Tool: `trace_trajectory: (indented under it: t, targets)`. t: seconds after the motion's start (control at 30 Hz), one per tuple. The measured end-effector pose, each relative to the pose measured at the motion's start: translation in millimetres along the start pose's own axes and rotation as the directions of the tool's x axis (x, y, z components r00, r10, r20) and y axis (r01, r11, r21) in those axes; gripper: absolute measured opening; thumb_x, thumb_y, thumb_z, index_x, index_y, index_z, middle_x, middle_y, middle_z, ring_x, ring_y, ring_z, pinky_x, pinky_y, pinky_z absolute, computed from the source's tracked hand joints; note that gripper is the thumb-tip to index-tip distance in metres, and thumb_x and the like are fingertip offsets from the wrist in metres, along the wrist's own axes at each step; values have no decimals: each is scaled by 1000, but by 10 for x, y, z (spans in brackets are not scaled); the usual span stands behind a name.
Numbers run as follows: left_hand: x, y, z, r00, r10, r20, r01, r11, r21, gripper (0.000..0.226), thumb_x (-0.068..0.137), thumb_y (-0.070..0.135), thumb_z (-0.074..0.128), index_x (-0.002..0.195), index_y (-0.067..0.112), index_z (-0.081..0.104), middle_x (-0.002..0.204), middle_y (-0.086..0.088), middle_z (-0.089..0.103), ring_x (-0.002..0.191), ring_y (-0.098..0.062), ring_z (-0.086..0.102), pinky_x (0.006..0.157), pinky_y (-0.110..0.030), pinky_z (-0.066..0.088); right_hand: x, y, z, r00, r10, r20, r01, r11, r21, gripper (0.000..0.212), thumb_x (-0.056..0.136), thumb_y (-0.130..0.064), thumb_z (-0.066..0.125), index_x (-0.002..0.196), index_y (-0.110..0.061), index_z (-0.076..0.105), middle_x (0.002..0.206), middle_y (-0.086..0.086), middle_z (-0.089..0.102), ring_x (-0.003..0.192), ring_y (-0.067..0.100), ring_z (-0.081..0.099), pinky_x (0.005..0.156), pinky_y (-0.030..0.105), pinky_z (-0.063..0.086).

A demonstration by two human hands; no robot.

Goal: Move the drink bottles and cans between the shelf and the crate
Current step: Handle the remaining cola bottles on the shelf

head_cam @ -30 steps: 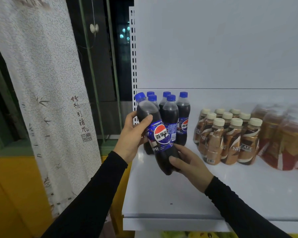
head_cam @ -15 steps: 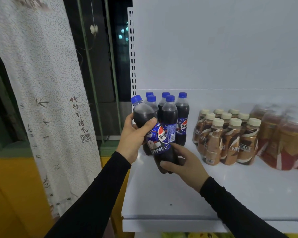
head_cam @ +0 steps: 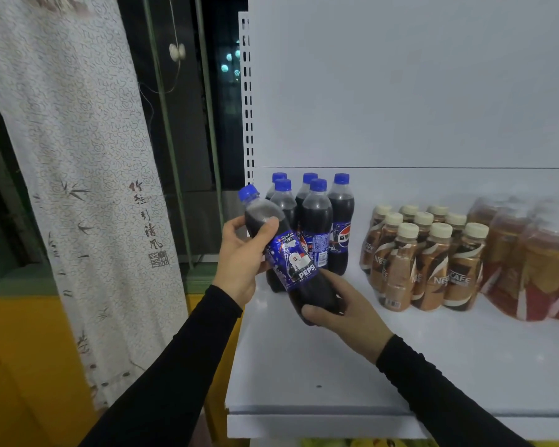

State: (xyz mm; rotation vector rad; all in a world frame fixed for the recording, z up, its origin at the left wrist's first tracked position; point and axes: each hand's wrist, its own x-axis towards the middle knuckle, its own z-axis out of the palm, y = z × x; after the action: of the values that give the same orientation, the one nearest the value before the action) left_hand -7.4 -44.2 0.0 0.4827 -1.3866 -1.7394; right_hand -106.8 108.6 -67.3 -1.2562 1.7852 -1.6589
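- Pepsi bottle (head_cam: pixel 291 259) tilted, cap up-left, held above the white shelf (head_cam: pixel 336 366) near its left front.
- My right hand (head_cam: pixel 346 312) cups its base, fingers curled under.
- My left hand (head_cam: pixel 239 262) grips its upper body, thumb across the shoulder.
- Behind it, five upright cola bottles (head_cam: pixel 317 221) cluster on the shelf.
- Right of those, Nescafe bottles (head_cam: pixel 423 262), then wrapped amber packs (head_cam: pixel 536 259).

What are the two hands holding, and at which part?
One tilted cola bottle. The left hand grips its upper body below the cap; the right hand grips its bottom end.
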Motion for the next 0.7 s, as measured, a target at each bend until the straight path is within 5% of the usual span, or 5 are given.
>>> trace_trajectory:
  t: [0.2, 0.37, 0.43, 0.57, 0.7]
  targets:
    - [30, 27, -1, 997, 27, 72, -29, 999, 36, 50, 91, 27, 71, 135, 20, 47, 118, -9, 68, 83, -12, 75, 63, -23, 57, 28, 76, -43, 998, 33, -54, -18, 967, 256, 53, 74, -29, 84, 120, -36, 59, 126, 2, 64, 106, 12, 67, 79, 29, 59]
    - [59, 82, -13, 996, -1, 92, 8, 997, -70, 42, 94, 20, 67, 132, 21, 48, 120, -10, 65, 92, -18, 72, 66, -30, 57, 24, 98, -86, 986, 143, 83, -165, 834, 527, 42, 80, -25, 73, 121, -27, 63, 115, -3, 72, 109, 21, 69, 87, 41, 59]
    - [63, 72, 3, 998, 3, 64, 1, 998, -62, 46, 93, 19, 69, 134, 19, 47, 120, -10, 65, 91, -19, 73, 66, -31, 58, 11, 74, -66, 988, 140, 72, -157, 856, 492, 37, 83, -26, 69, 119, -30, 62, 110, -7, 73, 105, 14, 70, 83, 34, 59]
    - [64, 56, 56, 999, 39, -7, -40, 997, -61, 51, 89, 20, 73, 133, 17, 47, 116, -9, 67, 83, -15, 75, 63, -28, 58, 7, 2, -26, 1000, -11, -14, 11, 999, 37, 53, 75, -40, 82, 118, -47, 52, 121, -20, 60, 106, -2, 62, 75, 17, 55]
    - [49, 59, 84, 999, 54, 5, -54, 999, 3, 51, 88, 27, 74, 132, 19, 48, 117, -7, 67, 92, -17, 73, 66, -26, 58, 24, 51, -20, 997, -21, -70, 28, 994, 104, 58, 73, -26, 83, 118, -43, 53, 125, -9, 62, 105, 1, 64, 79, 26, 58]
